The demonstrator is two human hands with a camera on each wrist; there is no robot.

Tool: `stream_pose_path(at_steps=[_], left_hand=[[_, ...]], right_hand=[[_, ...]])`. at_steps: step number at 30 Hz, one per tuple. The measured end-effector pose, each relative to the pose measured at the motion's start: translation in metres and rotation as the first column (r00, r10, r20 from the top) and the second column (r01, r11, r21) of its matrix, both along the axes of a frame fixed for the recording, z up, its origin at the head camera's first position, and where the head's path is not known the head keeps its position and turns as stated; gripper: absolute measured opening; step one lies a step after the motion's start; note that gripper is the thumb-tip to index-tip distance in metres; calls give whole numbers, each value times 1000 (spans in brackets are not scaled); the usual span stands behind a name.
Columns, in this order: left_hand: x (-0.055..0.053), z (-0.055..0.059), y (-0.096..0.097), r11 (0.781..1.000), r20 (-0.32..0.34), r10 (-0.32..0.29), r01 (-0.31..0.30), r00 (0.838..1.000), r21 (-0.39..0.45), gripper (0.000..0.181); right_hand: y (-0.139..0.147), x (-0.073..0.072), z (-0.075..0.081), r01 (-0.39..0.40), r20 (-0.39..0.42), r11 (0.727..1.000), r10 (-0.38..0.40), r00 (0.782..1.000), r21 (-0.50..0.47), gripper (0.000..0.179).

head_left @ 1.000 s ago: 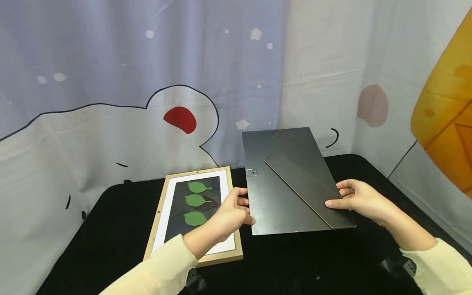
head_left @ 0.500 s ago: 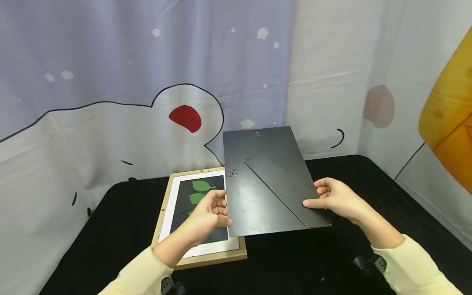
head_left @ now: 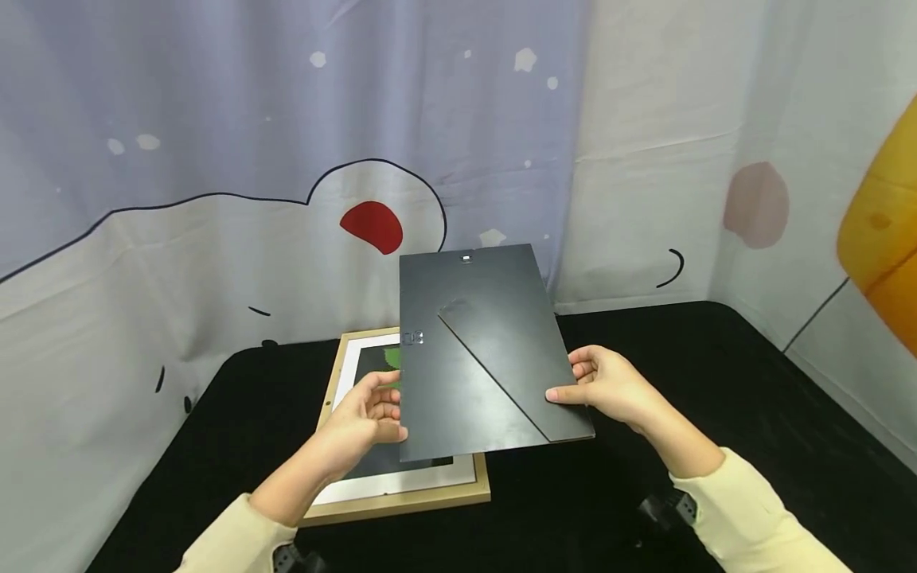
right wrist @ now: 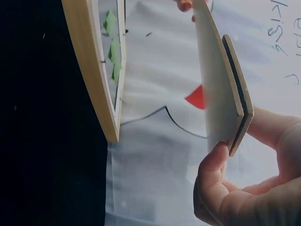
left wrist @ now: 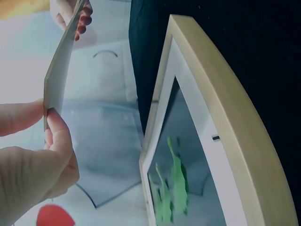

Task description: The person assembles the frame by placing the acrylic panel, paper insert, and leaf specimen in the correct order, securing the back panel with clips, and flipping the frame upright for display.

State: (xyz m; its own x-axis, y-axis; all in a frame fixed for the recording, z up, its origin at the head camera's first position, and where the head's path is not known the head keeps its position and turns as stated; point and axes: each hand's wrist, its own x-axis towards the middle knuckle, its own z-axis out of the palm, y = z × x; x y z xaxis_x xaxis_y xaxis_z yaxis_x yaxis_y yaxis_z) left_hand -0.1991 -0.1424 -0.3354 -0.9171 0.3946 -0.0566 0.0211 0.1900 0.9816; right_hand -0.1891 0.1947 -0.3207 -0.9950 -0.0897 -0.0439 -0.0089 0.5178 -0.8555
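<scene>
A dark grey photo frame backing board (head_left: pixel 444 390) with a slanted easel leg (head_left: pixel 501 342) is held in the air between both hands. My left hand (head_left: pixel 351 426) pinches its left edge, thumb on the dark face and fingers behind. On the opposite edge my right hand (head_left: pixel 612 386) pinches board and leg together; the right wrist view shows both layers between thumb and fingers. Below lies a wooden photo frame (head_left: pixel 430 500), partly covered by the board in the head view. Green leaves (left wrist: pixel 178 183) on a dark ground inside a white mat (left wrist: pixel 197 108) show in it. Both wrist views show a gap between board and frame.
The frame lies on a black-covered table (head_left: pixel 716 382). Behind and to the right hangs a printed curtain (head_left: pixel 215 270) close to the table's far edge. Small metal hangers (head_left: pixel 412 338) sit on the board.
Both hands have carried the backing board leftward, from beside the wooden frame to over its right part. More of the leaves is now covered in the head view. The grip looks the same.
</scene>
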Motion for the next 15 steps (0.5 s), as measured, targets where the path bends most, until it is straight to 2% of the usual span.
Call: stream_pose_path(at_steps=[7,15], left_hand=[[1,-6,-22,999,-18,-17,17,1000,-27,81],[3,-15,-47,996,-31,20,-23,999,-84,80]], right_hand=[[-21,-5,-6,-21,-20,1000,20,1000,-1,76],[-47,-11,-13,-52,-22,998,51,998,-24,73]])
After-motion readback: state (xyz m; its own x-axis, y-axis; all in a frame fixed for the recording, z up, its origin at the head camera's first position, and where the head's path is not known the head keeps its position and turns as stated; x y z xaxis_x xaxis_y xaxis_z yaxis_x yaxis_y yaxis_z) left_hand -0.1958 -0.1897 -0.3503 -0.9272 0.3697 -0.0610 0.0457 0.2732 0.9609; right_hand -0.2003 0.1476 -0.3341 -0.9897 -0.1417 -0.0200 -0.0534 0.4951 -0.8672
